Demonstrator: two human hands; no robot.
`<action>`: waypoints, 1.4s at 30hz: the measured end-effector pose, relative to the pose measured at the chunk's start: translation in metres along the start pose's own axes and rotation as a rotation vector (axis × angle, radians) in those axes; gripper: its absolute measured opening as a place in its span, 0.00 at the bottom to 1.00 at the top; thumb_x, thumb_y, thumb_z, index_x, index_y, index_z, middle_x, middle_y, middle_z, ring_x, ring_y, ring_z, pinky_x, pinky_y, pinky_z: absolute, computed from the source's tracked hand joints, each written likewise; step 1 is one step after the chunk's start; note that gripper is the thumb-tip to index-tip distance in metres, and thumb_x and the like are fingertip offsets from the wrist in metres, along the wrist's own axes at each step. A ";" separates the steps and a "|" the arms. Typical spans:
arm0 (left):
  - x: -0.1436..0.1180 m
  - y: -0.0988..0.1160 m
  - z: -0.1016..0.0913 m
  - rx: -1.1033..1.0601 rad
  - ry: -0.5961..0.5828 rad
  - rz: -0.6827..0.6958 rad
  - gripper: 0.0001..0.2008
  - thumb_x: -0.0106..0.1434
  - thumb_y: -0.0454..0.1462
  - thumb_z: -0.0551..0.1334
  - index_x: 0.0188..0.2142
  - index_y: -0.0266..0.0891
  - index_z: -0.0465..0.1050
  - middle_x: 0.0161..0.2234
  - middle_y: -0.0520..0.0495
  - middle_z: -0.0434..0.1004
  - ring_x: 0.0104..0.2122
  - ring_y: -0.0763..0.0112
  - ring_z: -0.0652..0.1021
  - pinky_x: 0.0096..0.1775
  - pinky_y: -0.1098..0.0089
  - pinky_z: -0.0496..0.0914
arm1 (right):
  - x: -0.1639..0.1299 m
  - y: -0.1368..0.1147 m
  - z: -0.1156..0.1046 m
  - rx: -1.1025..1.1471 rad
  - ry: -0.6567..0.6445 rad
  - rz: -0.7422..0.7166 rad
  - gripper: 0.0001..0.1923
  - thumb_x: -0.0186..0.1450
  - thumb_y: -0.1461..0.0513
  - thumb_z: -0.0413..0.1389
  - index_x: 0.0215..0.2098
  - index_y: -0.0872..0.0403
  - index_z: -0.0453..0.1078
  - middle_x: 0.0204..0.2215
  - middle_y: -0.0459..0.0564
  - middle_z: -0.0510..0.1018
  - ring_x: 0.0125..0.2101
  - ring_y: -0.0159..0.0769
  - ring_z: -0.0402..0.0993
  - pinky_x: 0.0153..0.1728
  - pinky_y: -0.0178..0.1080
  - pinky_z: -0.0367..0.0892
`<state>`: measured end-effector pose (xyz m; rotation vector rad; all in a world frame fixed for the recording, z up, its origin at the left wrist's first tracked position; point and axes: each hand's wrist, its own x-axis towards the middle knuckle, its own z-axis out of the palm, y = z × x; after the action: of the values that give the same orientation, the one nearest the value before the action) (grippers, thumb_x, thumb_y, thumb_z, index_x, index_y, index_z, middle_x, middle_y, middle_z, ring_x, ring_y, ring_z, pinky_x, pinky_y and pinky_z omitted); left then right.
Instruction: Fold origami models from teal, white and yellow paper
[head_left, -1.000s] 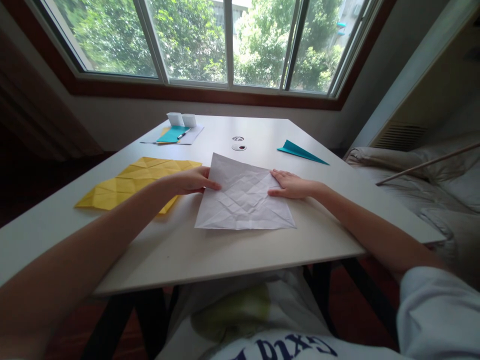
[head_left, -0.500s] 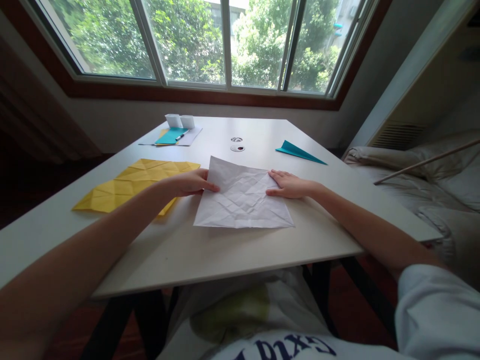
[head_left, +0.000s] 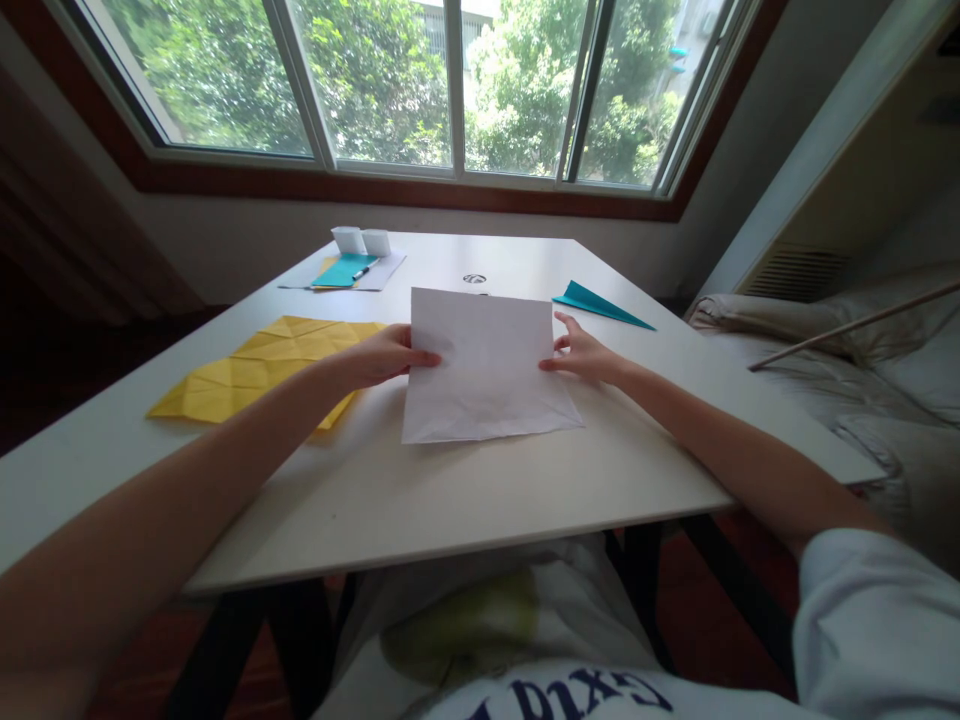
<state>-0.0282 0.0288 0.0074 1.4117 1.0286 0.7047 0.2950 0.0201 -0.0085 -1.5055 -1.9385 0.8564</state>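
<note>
A white sheet of paper (head_left: 487,375) is tilted up off the table, its far edge raised and its near edge low over the tabletop. My left hand (head_left: 394,357) pinches its left edge, thumb on the face towards me and fingers behind. At the right edge, my right hand (head_left: 581,352) grips it with the thumb in front; the index finger sticks out beyond the edge. Faint creases show near the bottom of the sheet. Left of it, partly behind my left forearm, lies a creased yellow sheet of paper (head_left: 255,375).
A folded teal paper piece (head_left: 600,304) lies at the right of the white table (head_left: 450,520). Far left are teal paper (head_left: 345,270), a pen (head_left: 365,269) and two small white containers (head_left: 361,241). A round table fitting (head_left: 474,279) shows behind the sheet. A window spans the back.
The white sheet's far side has been lifted and it looks smoother now. My right hand has gone from lying flat on it to gripping its right edge.
</note>
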 end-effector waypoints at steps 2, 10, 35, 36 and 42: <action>0.000 0.000 0.000 -0.009 0.013 0.001 0.19 0.40 0.35 0.73 0.35 0.37 0.77 0.41 0.43 0.79 0.46 0.54 0.76 0.50 0.58 0.70 | 0.001 0.001 -0.003 0.072 -0.016 0.002 0.54 0.50 0.60 0.64 0.65 0.58 0.37 0.35 0.54 0.76 0.36 0.41 0.74 0.35 0.39 0.70; 0.002 -0.002 -0.003 -0.019 0.032 0.005 0.19 0.39 0.36 0.73 0.34 0.36 0.77 0.40 0.43 0.79 0.44 0.55 0.76 0.49 0.59 0.70 | -0.001 -0.007 -0.006 -0.025 -0.082 -0.047 0.16 0.51 0.59 0.63 0.36 0.57 0.72 0.31 0.51 0.77 0.31 0.37 0.73 0.30 0.36 0.68; 0.005 -0.009 -0.010 0.267 0.012 0.050 0.18 0.39 0.37 0.70 0.33 0.37 0.77 0.36 0.46 0.79 0.39 0.57 0.77 0.44 0.59 0.71 | 0.001 -0.006 -0.011 -0.086 -0.166 -0.113 0.10 0.52 0.61 0.59 0.33 0.57 0.73 0.34 0.51 0.79 0.35 0.39 0.73 0.38 0.39 0.67; 0.006 -0.010 -0.011 0.295 0.027 0.055 0.18 0.39 0.37 0.70 0.33 0.36 0.77 0.35 0.46 0.79 0.38 0.57 0.77 0.43 0.59 0.71 | 0.001 -0.006 -0.011 -0.088 -0.165 -0.114 0.10 0.52 0.61 0.59 0.32 0.57 0.73 0.33 0.50 0.79 0.35 0.39 0.73 0.38 0.39 0.67; 0.005 -0.008 -0.008 0.448 0.118 0.164 0.15 0.40 0.38 0.68 0.31 0.38 0.77 0.30 0.49 0.79 0.36 0.59 0.76 0.39 0.64 0.72 | 0.003 0.000 -0.011 -0.049 -0.182 -0.186 0.11 0.52 0.60 0.58 0.33 0.57 0.74 0.35 0.50 0.79 0.37 0.41 0.73 0.39 0.40 0.67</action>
<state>-0.0348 0.0368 -0.0004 1.8750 1.2236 0.7095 0.3022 0.0249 -0.0008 -1.2871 -2.2052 0.8951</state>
